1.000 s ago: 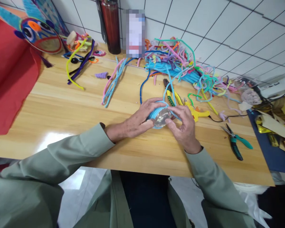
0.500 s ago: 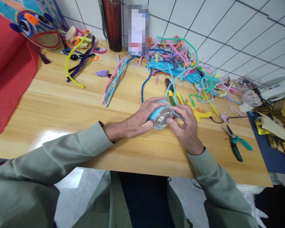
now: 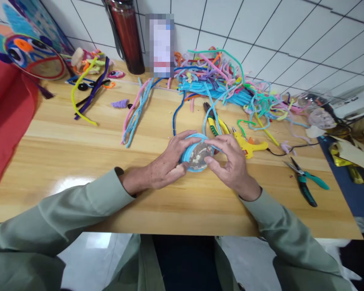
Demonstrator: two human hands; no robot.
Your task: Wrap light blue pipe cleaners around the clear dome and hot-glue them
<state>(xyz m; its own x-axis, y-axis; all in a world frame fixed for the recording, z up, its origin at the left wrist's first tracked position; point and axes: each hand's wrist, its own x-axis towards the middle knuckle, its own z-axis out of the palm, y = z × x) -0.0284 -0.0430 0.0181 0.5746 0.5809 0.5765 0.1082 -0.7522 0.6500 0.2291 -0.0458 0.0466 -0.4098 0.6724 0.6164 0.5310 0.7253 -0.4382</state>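
Between my hands is a round clear piece wrapped in light blue pipe cleaners (image 3: 200, 156), its see-through face turned up toward me. My left hand (image 3: 170, 159) grips its left side, fingers over the far rim and thumb at the near edge. At the right side, my right hand (image 3: 230, 161) pinches the rim between thumb and fingers. Loose light blue pipe cleaner ends (image 3: 212, 111) rise from the far side. Just beyond lie yellow-handled pliers (image 3: 214, 120) and a yellow glue gun (image 3: 249, 145).
Pipe cleaners (image 3: 218, 89) are heaped along the tiled wall. A phone (image 3: 161, 46) and a dark red flask (image 3: 125, 38) stand at the back. Green-handled pliers (image 3: 305, 182) lie right; a decorated face craft (image 3: 33, 56) and red cloth (image 3: 9, 117) are left.
The view has shifted, so everything sits a little differently in the picture. The wrapped piece is turned so its clear face shows rounder. Both hands keep their hold.
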